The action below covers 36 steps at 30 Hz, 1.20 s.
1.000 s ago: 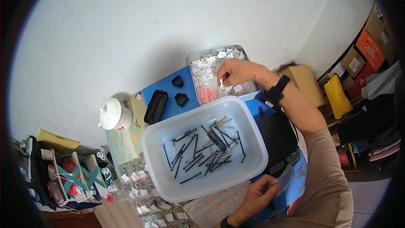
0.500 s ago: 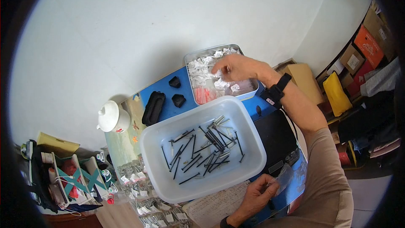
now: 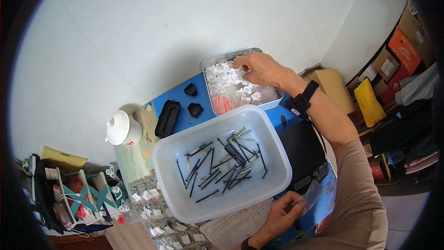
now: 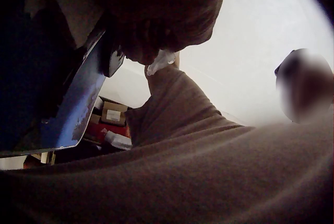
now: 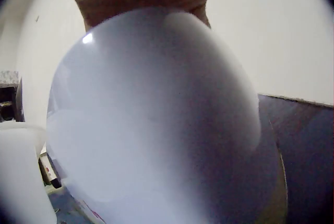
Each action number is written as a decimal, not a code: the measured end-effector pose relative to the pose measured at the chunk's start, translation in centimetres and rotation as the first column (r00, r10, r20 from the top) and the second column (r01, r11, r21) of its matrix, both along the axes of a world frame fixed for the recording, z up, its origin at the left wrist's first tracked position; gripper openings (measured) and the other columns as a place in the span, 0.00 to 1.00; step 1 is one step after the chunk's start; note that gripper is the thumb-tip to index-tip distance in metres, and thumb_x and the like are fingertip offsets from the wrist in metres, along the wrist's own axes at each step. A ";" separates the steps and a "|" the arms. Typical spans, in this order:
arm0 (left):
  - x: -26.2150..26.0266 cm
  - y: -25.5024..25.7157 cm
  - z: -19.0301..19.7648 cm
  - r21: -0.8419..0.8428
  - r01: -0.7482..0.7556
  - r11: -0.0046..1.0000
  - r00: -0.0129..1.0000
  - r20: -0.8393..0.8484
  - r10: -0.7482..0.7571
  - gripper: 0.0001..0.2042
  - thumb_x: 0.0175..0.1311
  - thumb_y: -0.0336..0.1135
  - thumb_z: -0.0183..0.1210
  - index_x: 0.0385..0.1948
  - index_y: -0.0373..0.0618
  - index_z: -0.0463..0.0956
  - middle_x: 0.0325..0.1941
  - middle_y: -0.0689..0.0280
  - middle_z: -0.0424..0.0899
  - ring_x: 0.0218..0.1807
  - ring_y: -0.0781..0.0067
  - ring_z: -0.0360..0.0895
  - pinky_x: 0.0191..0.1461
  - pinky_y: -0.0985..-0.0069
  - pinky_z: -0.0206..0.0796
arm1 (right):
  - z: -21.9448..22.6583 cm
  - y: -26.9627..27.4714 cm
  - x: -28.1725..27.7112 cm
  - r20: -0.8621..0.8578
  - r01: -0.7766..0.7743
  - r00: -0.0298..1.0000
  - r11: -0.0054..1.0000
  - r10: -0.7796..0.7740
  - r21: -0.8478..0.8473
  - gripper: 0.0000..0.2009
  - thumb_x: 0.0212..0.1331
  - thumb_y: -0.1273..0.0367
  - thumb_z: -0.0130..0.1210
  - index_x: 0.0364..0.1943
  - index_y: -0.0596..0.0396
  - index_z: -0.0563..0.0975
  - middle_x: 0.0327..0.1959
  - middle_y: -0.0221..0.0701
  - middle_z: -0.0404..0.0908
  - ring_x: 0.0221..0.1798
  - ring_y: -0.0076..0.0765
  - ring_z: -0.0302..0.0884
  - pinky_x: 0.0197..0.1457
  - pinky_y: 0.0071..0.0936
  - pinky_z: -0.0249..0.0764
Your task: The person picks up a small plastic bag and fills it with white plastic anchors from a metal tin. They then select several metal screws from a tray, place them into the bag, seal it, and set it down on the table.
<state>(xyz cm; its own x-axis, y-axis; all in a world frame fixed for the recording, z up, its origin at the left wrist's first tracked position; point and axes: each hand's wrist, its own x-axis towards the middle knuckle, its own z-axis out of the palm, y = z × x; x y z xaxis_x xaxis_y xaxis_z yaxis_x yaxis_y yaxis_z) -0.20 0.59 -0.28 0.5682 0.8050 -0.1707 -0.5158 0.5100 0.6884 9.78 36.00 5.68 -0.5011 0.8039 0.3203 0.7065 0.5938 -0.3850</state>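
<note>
In the head view my right hand [image 3: 263, 70] is over a metal tin [image 3: 280, 103] of small bags with white paper tags [image 3: 222, 75], fingers bent down among the tags at the back. I cannot tell whether it grips one. In the right wrist view the tin's pale, shiny side [image 5: 151, 119] fills the middle, and the hand's fingers are hidden behind it. At the near edge my left hand [image 3: 282, 213] pinches a clear plastic bag [image 3: 313, 194] between thumb and fingers; this bag [image 4: 162, 62] also shows in the left wrist view. Between the hands stands a white plastic tub [image 3: 277, 176] holding loose black screws [image 3: 237, 152] and silvery metal pieces.
A black tray [image 3: 168, 119] and two small black holders [image 3: 195, 109] lie left of the tin. A lidded white cup [image 3: 124, 128] stands at the left edge. Bagged, tagged hardware [image 3: 173, 231] and a handwritten sheet [image 3: 226, 231] lie in front; a black device [image 3: 303, 153] sits right of the tub.
My right hand has lifted from the tags at the front of the tin and moved toward its back. The left hand stays with the clear bag. The view has shifted slightly.
</note>
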 end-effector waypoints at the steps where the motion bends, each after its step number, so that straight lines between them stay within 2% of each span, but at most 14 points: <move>1: 0.0 0.0 -0.1 0.010 0.002 1.000 1.000 -0.006 -0.002 0.04 0.71 0.32 0.54 0.39 0.41 0.72 0.36 0.69 0.76 0.35 0.83 0.71 0.38 0.82 0.65 | 0.1 0.0 0.0 -0.001 0.000 1.000 1.000 0.000 0.001 0.08 0.45 0.78 0.62 0.33 0.57 0.82 0.26 0.36 0.80 0.31 0.38 0.78 0.36 0.32 0.74; 3: 0.0 0.0 -0.2 0.004 0.005 1.000 1.000 0.001 -0.005 0.05 0.71 0.31 0.54 0.39 0.41 0.72 0.36 0.69 0.76 0.35 0.83 0.71 0.38 0.82 0.65 | 0.2 0.1 0.2 0.041 -0.152 0.985 0.963 0.166 -0.224 0.08 0.46 0.78 0.61 0.33 0.58 0.82 0.28 0.37 0.82 0.33 0.38 0.80 0.37 0.32 0.74; 4: 0.0 -0.1 -0.3 -0.004 0.010 1.000 1.000 0.010 -0.010 0.05 0.71 0.31 0.55 0.39 0.41 0.72 0.36 0.69 0.75 0.35 0.83 0.71 0.38 0.82 0.65 | 0.1 0.0 0.2 0.041 -0.152 0.985 0.963 0.165 -0.225 0.08 0.46 0.78 0.61 0.33 0.58 0.82 0.28 0.37 0.82 0.33 0.38 0.80 0.37 0.32 0.74; 6: 0.1 -0.1 -0.2 -0.005 0.006 1.000 1.000 0.015 -0.006 0.05 0.71 0.31 0.55 0.39 0.41 0.72 0.36 0.69 0.75 0.35 0.83 0.71 0.38 0.82 0.65 | -0.1 -0.2 0.2 0.049 -0.244 0.959 0.901 0.279 -0.359 0.11 0.44 0.78 0.58 0.34 0.56 0.83 0.28 0.39 0.84 0.32 0.41 0.81 0.37 0.35 0.74; 10: 0.1 -0.2 -0.3 -0.005 -0.004 1.000 1.000 0.007 0.004 0.04 0.71 0.31 0.55 0.39 0.41 0.72 0.36 0.69 0.75 0.35 0.83 0.71 0.38 0.82 0.64 | -0.4 0.1 0.2 0.091 -0.263 0.946 0.900 0.311 -0.347 0.08 0.44 0.77 0.58 0.31 0.56 0.83 0.27 0.38 0.83 0.31 0.41 0.81 0.36 0.34 0.74; 12: 0.1 -0.1 -0.3 -0.007 -0.001 1.000 1.000 0.010 0.001 0.05 0.71 0.31 0.55 0.39 0.41 0.72 0.36 0.69 0.75 0.35 0.83 0.71 0.37 0.82 0.64 | -0.3 0.0 0.2 0.104 -0.268 0.947 0.927 0.304 -0.263 0.06 0.44 0.76 0.59 0.29 0.56 0.82 0.27 0.38 0.83 0.31 0.40 0.81 0.36 0.34 0.74; 15: 0.0 0.0 -0.1 -0.005 0.001 1.000 1.000 0.015 -0.001 0.05 0.71 0.32 0.55 0.39 0.41 0.72 0.36 0.69 0.76 0.35 0.83 0.71 0.37 0.82 0.64 | 0.2 -0.2 0.2 0.050 -0.242 0.962 0.927 0.267 -0.288 0.03 0.48 0.77 0.60 0.28 0.60 0.80 0.26 0.35 0.82 0.30 0.36 0.80 0.36 0.31 0.74; 18: 0.1 0.0 -0.1 -0.003 -0.001 1.000 1.000 0.019 0.001 0.05 0.71 0.32 0.55 0.39 0.41 0.72 0.36 0.69 0.76 0.35 0.83 0.71 0.38 0.82 0.65 | -0.3 0.0 0.3 0.003 -0.268 0.959 0.908 0.284 -0.323 0.03 0.48 0.76 0.61 0.28 0.59 0.80 0.25 0.34 0.82 0.29 0.35 0.79 0.35 0.31 0.73; 22: 0.0 0.0 -0.1 -0.004 0.004 1.000 1.000 0.009 -0.004 0.05 0.71 0.32 0.55 0.39 0.41 0.72 0.36 0.68 0.76 0.36 0.83 0.72 0.38 0.82 0.66 | -0.5 -0.7 0.2 0.026 -0.297 0.946 0.897 0.323 -0.327 0.03 0.49 0.76 0.61 0.29 0.58 0.81 0.25 0.34 0.81 0.29 0.34 0.79 0.35 0.29 0.73; 25: -0.1 0.2 0.1 0.001 0.013 1.000 1.000 -0.022 -0.013 0.06 0.71 0.33 0.55 0.39 0.41 0.73 0.36 0.68 0.76 0.36 0.83 0.72 0.38 0.82 0.66 | -0.2 -1.0 0.1 0.007 -0.258 0.960 0.894 0.280 -0.368 0.02 0.45 0.77 0.61 0.25 0.58 0.79 0.23 0.35 0.80 0.28 0.38 0.78 0.33 0.32 0.71; 28: -0.2 0.3 0.3 -0.003 0.026 1.000 0.999 -0.026 -0.026 0.06 0.71 0.33 0.55 0.39 0.41 0.72 0.36 0.68 0.76 0.36 0.83 0.72 0.38 0.82 0.66 | -0.2 -0.9 0.1 0.089 -0.222 0.959 0.910 0.268 -0.350 0.02 0.46 0.77 0.61 0.24 0.58 0.78 0.22 0.35 0.79 0.29 0.37 0.78 0.34 0.33 0.71; 31: 0.0 0.1 0.0 0.003 0.008 1.000 1.000 -0.014 -0.008 0.06 0.71 0.33 0.55 0.40 0.41 0.72 0.36 0.68 0.76 0.35 0.83 0.72 0.38 0.82 0.66 | -0.7 -0.8 0.2 0.106 -0.183 0.970 0.946 0.218 -0.269 0.03 0.46 0.77 0.61 0.24 0.59 0.78 0.22 0.34 0.78 0.28 0.37 0.76 0.34 0.33 0.71; 33: 0.0 0.1 0.0 0.002 0.012 1.000 1.000 -0.015 -0.012 0.06 0.71 0.33 0.55 0.40 0.41 0.72 0.36 0.68 0.76 0.35 0.83 0.72 0.38 0.82 0.66 | -0.9 -0.8 0.2 -0.050 -0.219 0.976 0.930 0.214 -0.294 0.03 0.46 0.77 0.61 0.25 0.59 0.78 0.23 0.34 0.78 0.27 0.36 0.75 0.33 0.33 0.70; 36: -0.1 0.1 -0.1 0.005 0.016 1.000 1.000 -0.016 -0.016 0.06 0.71 0.33 0.55 0.40 0.41 0.72 0.36 0.68 0.76 0.35 0.83 0.72 0.38 0.82 0.66 | -0.8 -0.8 0.3 -0.038 -0.283 0.957 0.894 0.288 -0.348 0.03 0.46 0.77 0.60 0.26 0.59 0.77 0.23 0.35 0.78 0.27 0.36 0.74 0.33 0.33 0.69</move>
<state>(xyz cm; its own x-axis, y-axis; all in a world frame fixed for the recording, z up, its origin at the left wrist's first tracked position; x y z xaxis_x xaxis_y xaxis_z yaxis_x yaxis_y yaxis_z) -0.28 0.73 -0.38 0.5779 0.7969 -0.1761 -0.4967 0.5147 0.6989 10.11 35.23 4.87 -0.7282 0.6842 0.0398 0.5332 0.6020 -0.5943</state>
